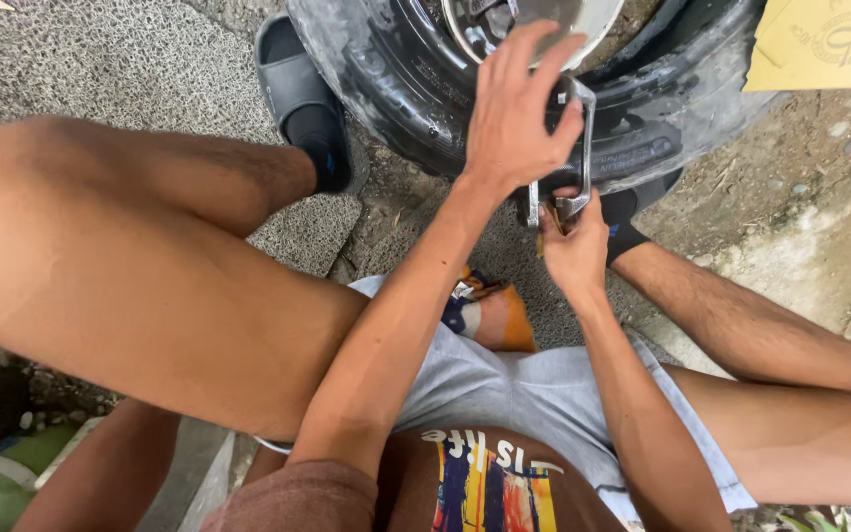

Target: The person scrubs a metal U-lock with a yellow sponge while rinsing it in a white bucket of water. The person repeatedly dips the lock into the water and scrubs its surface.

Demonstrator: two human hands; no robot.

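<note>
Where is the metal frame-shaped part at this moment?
In the head view, the metal part is upper centre, against the black tyre, gripped by the left hand above and the right hand below.

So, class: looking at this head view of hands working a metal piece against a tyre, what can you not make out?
- Metal bracket: its upper part hidden under the left hand.
- Right hand: what its fingertips pinch is too small.
- Wheel hub: cut off by the top edge.
- Tyre: the far side is out of frame.
</note>
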